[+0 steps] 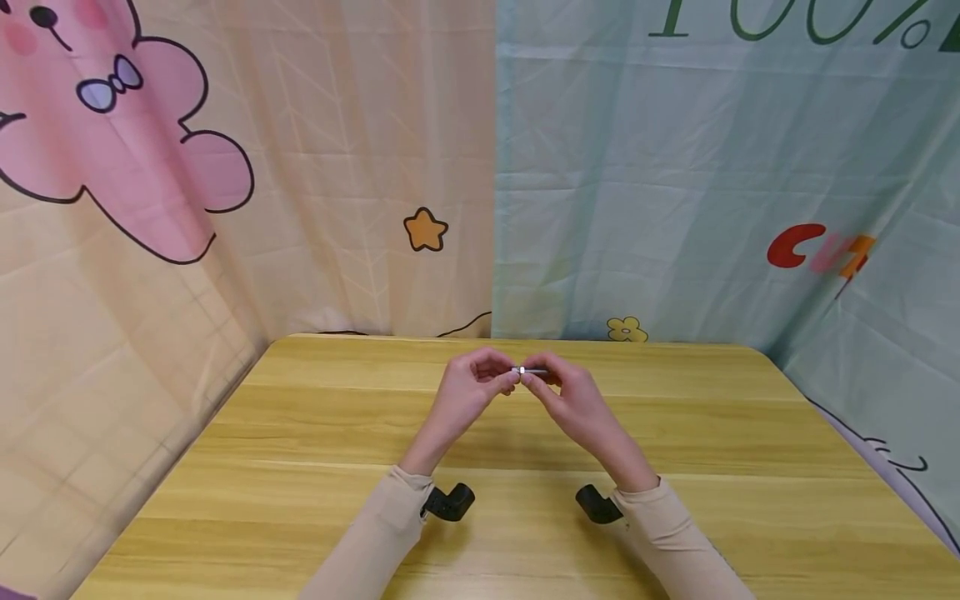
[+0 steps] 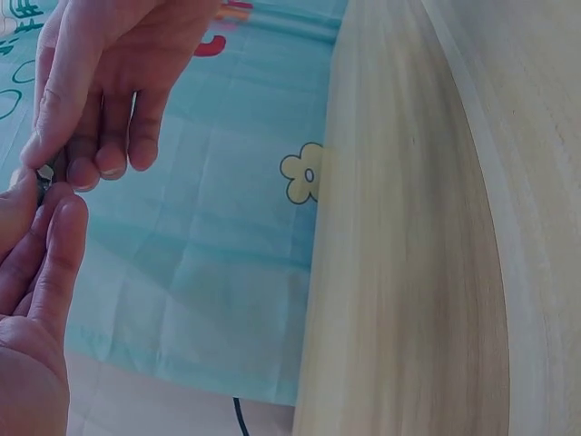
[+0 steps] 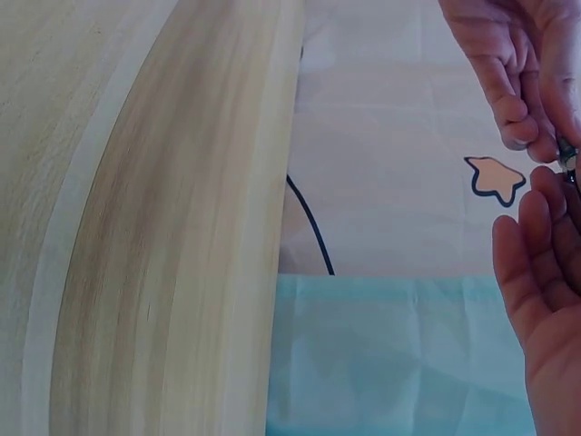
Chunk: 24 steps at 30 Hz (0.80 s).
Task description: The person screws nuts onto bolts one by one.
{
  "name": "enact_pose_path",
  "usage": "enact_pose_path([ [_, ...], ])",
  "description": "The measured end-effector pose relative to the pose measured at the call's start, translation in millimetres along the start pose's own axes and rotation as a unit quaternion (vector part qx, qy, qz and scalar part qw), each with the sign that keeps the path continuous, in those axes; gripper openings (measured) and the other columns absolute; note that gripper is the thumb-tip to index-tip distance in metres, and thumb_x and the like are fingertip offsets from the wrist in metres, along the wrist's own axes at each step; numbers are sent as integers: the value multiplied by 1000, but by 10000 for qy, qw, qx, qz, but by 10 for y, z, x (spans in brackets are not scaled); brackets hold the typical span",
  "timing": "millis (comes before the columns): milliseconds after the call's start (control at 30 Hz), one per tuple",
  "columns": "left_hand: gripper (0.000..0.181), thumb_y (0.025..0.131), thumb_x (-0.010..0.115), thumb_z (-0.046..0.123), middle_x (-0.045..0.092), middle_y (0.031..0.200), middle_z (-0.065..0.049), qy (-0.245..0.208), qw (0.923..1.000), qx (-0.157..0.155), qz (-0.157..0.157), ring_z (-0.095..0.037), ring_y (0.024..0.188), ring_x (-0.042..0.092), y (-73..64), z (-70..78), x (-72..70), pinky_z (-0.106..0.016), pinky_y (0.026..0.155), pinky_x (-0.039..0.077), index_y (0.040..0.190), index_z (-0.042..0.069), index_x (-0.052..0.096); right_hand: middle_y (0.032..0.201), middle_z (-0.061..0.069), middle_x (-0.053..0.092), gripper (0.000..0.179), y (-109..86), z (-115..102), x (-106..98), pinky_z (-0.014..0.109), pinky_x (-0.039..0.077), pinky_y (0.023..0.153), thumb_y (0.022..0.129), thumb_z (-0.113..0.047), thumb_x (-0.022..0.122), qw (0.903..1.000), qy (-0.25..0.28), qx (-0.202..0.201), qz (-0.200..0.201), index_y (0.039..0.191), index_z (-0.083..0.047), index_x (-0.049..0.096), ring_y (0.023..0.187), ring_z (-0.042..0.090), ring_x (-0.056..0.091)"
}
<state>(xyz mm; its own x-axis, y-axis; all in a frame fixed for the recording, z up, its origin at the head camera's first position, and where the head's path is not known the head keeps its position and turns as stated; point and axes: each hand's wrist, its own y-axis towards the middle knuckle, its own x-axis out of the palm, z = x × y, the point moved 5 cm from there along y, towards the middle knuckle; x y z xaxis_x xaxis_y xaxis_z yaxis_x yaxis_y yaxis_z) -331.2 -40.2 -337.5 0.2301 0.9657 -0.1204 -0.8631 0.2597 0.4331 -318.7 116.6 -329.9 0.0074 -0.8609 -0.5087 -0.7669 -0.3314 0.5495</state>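
Note:
Both hands meet above the far middle of the table, fingertips close together around a small silver metal piece (image 1: 522, 370) that looks like a bolt with a nut on it. My left hand (image 1: 468, 390) pinches its left end between thumb and fingers. From the other side, my right hand (image 1: 576, 402) pinches the thin rod-like part. In the left wrist view a glint of metal (image 2: 45, 171) shows between the fingertips; most of it is hidden. The right wrist view shows its dark, shiny end (image 3: 568, 156) at the frame's edge.
A wood-grain table (image 1: 337, 433) lies under the hands. Behind it hang printed curtains, peach on the left (image 1: 337, 208) and pale green on the right (image 1: 637, 183). Black wrist cameras sit at the left cuff (image 1: 452, 503) and the right cuff (image 1: 597, 505).

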Motion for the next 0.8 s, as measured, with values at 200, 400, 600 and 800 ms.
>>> enact_pose_path([
  [200, 8, 90, 72, 7, 70, 90, -14, 27, 10000, -47, -66, -29, 77, 67, -6, 1, 12, -44, 74, 57, 96, 2, 69, 92, 3, 68, 19, -21, 21, 8, 39, 54, 78, 102, -27, 56, 9995, -168, 260, 28, 101, -12, 68, 86, 13, 63],
  [400, 8, 89, 73, 8, 71, 89, -11, 108, 9999, -45, -56, -25, 75, 66, 2, 8, 17, -32, 70, 57, 96, 4, 71, 102, 1, 68, 23, -19, 36, -28, 40, 52, 83, 103, -30, 55, 9991, -10, 395, 158, 111, -13, 68, 92, 15, 62],
  [600, 8, 90, 73, 9, 71, 88, -7, 150, 9999, -60, 45, -27, 76, 66, 3, 13, -7, -33, 71, 57, 97, 5, 71, 108, 2, 65, 20, -7, -24, -67, 39, 52, 87, 94, -9, 67, 9991, 410, 6, 83, 114, -8, 64, 101, 18, 61],
  [800, 9, 90, 72, 7, 71, 89, -8, 58, 9999, -81, 22, -21, 74, 66, 3, 15, -7, -36, 72, 57, 98, 3, 71, 101, 13, 65, 18, -1, -215, -63, 39, 54, 85, 89, 7, 67, 9993, 264, -254, 80, 106, 3, 63, 93, 27, 65],
])
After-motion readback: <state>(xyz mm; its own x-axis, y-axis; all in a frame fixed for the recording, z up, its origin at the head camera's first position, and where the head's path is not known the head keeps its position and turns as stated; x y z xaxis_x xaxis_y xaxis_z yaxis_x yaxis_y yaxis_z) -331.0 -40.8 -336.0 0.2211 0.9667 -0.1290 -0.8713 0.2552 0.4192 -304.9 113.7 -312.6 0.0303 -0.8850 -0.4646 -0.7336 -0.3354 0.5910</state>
